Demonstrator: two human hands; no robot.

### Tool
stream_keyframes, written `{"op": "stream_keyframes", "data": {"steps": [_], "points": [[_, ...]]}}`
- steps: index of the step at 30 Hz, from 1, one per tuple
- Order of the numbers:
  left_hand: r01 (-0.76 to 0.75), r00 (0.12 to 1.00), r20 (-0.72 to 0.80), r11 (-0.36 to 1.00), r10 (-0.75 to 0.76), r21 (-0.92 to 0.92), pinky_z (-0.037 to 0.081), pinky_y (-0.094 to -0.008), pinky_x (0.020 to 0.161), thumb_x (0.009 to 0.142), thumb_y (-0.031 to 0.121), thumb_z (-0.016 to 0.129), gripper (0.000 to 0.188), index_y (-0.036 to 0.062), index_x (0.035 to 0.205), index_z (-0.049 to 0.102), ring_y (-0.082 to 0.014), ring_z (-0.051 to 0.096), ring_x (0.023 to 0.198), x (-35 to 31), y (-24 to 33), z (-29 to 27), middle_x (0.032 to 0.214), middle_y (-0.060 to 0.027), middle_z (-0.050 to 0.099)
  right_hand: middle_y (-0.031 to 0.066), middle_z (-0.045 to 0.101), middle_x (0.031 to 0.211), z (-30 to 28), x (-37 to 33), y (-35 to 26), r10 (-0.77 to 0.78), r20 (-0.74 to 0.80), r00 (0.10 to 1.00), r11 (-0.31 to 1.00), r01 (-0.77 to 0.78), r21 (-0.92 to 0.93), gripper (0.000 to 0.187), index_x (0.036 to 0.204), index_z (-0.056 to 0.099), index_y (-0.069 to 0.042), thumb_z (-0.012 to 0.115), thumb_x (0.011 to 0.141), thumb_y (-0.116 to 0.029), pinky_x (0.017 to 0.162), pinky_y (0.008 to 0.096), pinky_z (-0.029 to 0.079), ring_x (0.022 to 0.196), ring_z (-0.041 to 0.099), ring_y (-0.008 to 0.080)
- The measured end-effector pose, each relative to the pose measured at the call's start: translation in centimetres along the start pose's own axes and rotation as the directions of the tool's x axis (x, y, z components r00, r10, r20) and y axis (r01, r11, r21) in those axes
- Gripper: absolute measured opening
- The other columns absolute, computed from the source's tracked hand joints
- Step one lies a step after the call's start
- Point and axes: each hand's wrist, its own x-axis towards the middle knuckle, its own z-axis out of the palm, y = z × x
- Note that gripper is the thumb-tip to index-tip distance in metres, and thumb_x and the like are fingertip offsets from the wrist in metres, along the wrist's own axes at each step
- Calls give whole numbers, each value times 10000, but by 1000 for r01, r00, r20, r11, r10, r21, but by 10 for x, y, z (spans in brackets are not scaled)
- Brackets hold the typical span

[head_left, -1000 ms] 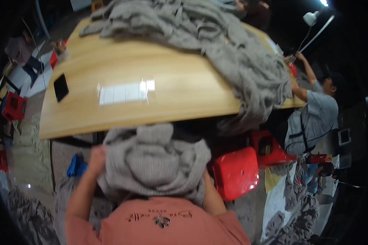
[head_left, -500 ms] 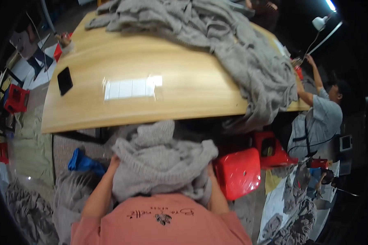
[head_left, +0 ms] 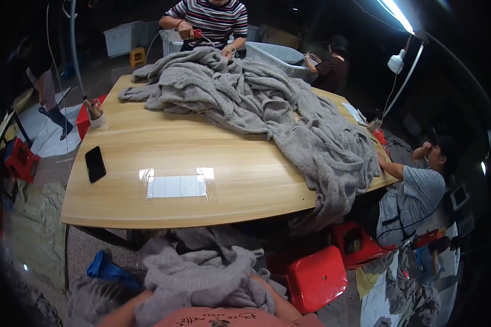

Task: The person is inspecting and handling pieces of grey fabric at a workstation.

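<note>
A grey knitted garment (head_left: 196, 278) lies bunched in front of my body, below the near edge of the wooden table (head_left: 120, 163). My left forearm (head_left: 126, 312) and my right forearm (head_left: 273, 297) reach into it from either side. Folds of knit cover both hands, so their fingers do not show. Across the table's far and right side spreads a heap of similar grey knits (head_left: 240, 98), part of it hanging over the near right edge.
A black phone (head_left: 95, 164) and a taped-down white strip (head_left: 177, 186) lie on the table. A red stool (head_left: 317, 278) stands right of my lap, a blue cloth or bag (head_left: 110, 270) left. Co-workers are at the far side (head_left: 213, 22) and the right (head_left: 420, 185).
My view has tilted up, bringing a striped-shirted person across the table into sight. The garment and my arms now sit lower in the picture, and the garment's folds have shifted.
</note>
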Motion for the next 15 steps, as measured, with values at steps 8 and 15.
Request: {"op": "stream_keyframes", "data": {"steps": [8,15], "points": [[55,998,-3,941,-57,333,473,-360,787,764,200,589,342,-4,1037,575,-279,585,929,-30,-38,-55,964,-175,609,73,492,1158,-38,-13,-12,35,82,996,997,-29,-74,486,1228,405,-21,573,831,-246,905,299,385,1027,477,187],[158,981,-13,754,-194,638,472,-368,790,762,219,578,339,-1,1021,583,-297,587,922,-40,22,-55,949,-195,608,73,506,1140,4,31,-76,171,103,980,983,-162,-85,476,1214,418,-15,586,822,-226,895,295,394,1009,490,184]]}}
